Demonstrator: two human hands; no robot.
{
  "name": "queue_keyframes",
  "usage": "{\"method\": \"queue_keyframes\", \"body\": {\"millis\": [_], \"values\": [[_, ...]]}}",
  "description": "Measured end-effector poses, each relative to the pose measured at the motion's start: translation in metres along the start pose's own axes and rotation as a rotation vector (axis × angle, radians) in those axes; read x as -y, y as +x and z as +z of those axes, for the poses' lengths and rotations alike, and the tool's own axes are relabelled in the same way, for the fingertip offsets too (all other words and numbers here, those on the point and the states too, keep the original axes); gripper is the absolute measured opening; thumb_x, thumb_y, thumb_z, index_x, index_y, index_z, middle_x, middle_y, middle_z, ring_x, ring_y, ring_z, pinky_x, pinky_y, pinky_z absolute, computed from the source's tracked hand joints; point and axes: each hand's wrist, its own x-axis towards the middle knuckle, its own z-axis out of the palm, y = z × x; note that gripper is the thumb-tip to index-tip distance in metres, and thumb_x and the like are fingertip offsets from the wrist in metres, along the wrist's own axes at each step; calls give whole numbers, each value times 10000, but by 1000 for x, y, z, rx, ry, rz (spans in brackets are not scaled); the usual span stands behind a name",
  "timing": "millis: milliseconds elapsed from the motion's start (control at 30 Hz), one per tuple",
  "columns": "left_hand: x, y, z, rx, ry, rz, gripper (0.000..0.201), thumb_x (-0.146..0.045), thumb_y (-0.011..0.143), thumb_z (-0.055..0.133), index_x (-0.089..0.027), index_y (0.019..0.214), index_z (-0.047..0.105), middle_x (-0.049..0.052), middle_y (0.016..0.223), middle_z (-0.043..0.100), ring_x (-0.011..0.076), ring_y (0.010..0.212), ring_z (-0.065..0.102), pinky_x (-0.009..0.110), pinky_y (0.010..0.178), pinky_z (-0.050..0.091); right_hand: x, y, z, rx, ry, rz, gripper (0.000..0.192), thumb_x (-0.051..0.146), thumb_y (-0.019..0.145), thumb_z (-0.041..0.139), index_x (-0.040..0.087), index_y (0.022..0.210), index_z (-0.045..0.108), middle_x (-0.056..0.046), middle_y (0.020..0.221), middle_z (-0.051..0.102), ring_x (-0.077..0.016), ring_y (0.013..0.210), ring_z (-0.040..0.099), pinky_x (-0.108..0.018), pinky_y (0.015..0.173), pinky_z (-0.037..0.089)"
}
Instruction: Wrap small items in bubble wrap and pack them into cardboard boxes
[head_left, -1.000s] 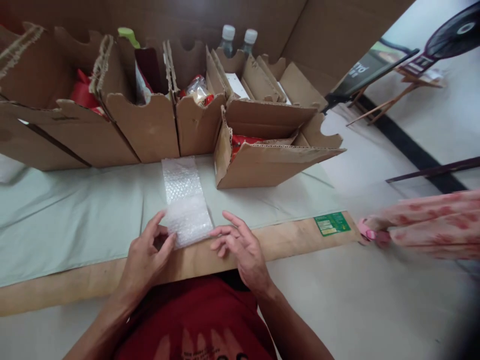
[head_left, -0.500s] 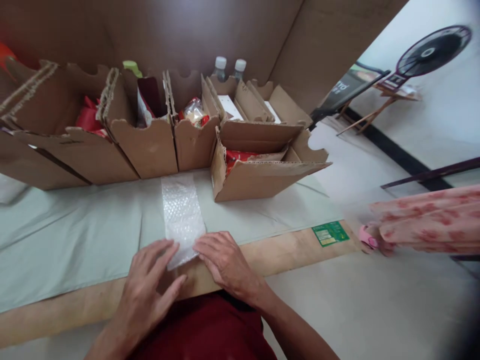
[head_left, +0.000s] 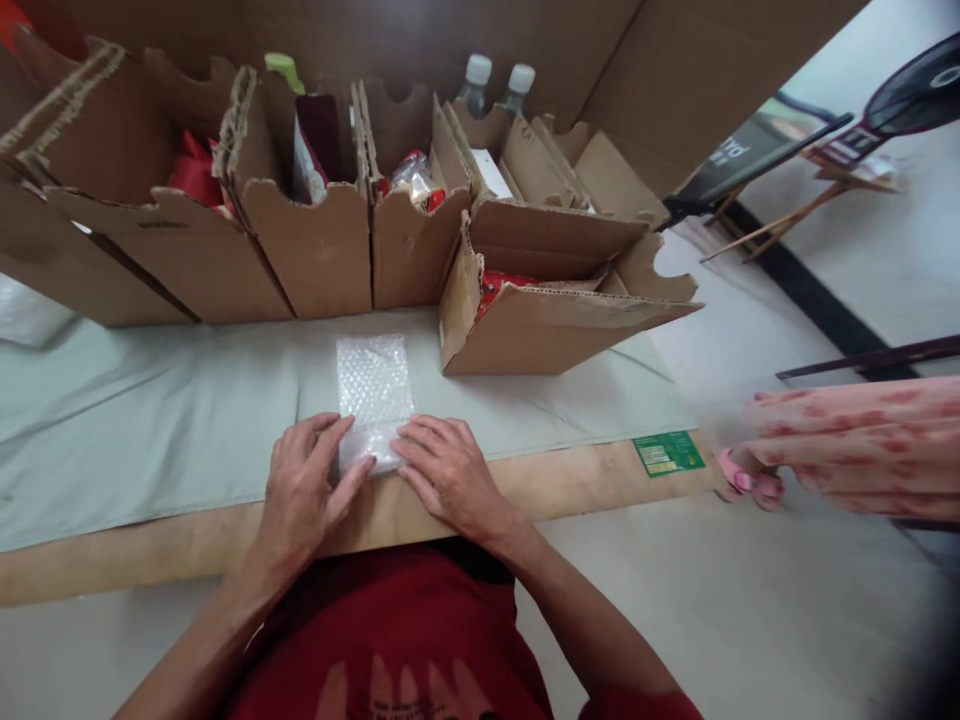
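A strip of clear bubble wrap lies lengthwise on the pale green cloth in front of me. Its near end is bunched into a thicker fold under my fingers. My left hand presses the fold's left side with thumb and fingers spread. From the right, my right hand lies palm down on that same end. What the fold covers is hidden.
Several open cardboard boxes with red packets stand along the back; one box lies open at right. Two capped bottles stand behind. Another person's patterned sleeve reaches in at right, near a green label on the wooden table edge.
The near end of the bubble wrap has been rolled away from me, so the flat strip is shorter. Both hands have closed in onto the fold.
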Motion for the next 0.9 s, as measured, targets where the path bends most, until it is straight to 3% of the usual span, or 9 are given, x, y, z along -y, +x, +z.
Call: {"method": "queue_keyframes", "body": {"millis": [67,133,200,300,400,567,667,767,900], "values": [[-3,-5,-9,38,-76,67,389,-341,1010,659,-147,1344,607,179,1260,688,332,1173,652,467,1009,509,0,3,1,-10,81,35,210,205,1051,606,196,1215,736,-98,1188,803,-265,1227,681,-444,1056,489],[-4,-9,-17,89,-145,105,370,-262,1022,635,-180,1377,571,128,1211,718,292,1165,659,451,1059,483,2,4,0,1,198,86,205,223,1054,610,200,1207,745,-75,1107,818,-233,1124,717,-415,1030,507],[-2,-9,-20,102,-176,76,342,-212,1038,592,-199,1378,560,77,1103,738,240,1049,681,392,1000,507,4,4,-3,9,253,145,219,249,1056,614,212,1233,738,-66,1111,817,-222,1081,725,-403,1004,523],[7,1,-13,94,-104,13,327,-293,1058,576,-186,1367,574,51,967,721,220,862,668,355,838,534,6,4,-5,-81,146,195,283,292,1054,611,211,1311,700,-121,1301,758,-271,1214,675,-446,1027,516],[15,10,-2,65,-8,-16,329,-342,1062,557,-166,1336,602,85,999,718,256,867,667,394,816,534,4,6,-3,-101,34,98,349,330,1037,648,186,1354,668,-164,1411,688,-309,1310,615,-479,1060,495],[10,4,-6,29,-33,44,371,-335,1027,624,-158,1352,598,173,1237,697,322,1100,661,457,956,519,1,13,4,49,43,1,361,280,1032,669,152,1369,654,-140,1303,757,-316,1312,618,-485,1075,479],[7,-3,-15,82,-79,66,383,-295,1020,641,-164,1374,575,139,1165,729,296,1066,659,447,980,502,3,13,2,73,166,102,333,327,1072,614,202,1377,658,-93,1251,785,-257,1202,675,-438,1060,496],[11,-2,-14,84,-63,63,345,-304,1033,620,-177,1353,594,102,1058,748,269,973,662,419,934,509,7,12,-3,59,134,184,357,377,1087,572,208,1392,649,-119,1315,751,-272,1223,653,-453,1046,501],[20,10,-2,79,-12,-9,345,-398,1043,585,-187,1308,651,74,925,734,266,861,663,413,854,523,11,17,-4,22,-35,77,464,452,1045,629,156,1402,630,-201,1428,661,-345,1303,583,-524,1063,471]]}}
